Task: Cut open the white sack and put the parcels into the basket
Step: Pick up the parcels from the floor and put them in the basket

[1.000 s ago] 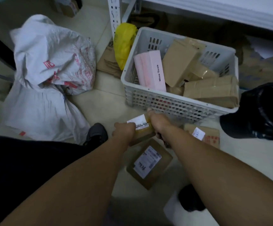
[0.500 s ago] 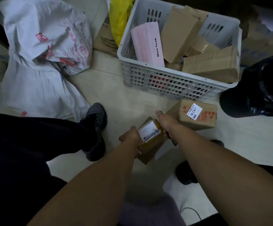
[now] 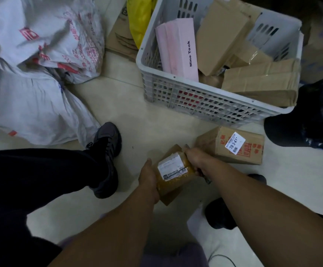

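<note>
A small brown padded parcel (image 3: 173,170) with a white printed label is held in front of the white plastic lattice basket (image 3: 205,105). It is gripped at one side by the left hand (image 3: 149,176) and at the other by the right hand (image 3: 195,160). The label cannot be read. Inside the basket a pink box (image 3: 178,49) marked "Mine Took" is seen among plain brown cartons (image 3: 222,33). Just before the basket a brown cardboard box (image 3: 233,149) with red print lies, its sticker beginning "78-3-4". The crumpled white sack (image 3: 41,54), printed in red, lies left of the basket.

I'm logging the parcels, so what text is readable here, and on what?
"Mine Took": side of the pink box in the basket.
"78-3-4", last character unclear: white sticker on the floor carton.
Label on the held parcel: too small.
Red print on the white sack and carton: blurred.
</note>
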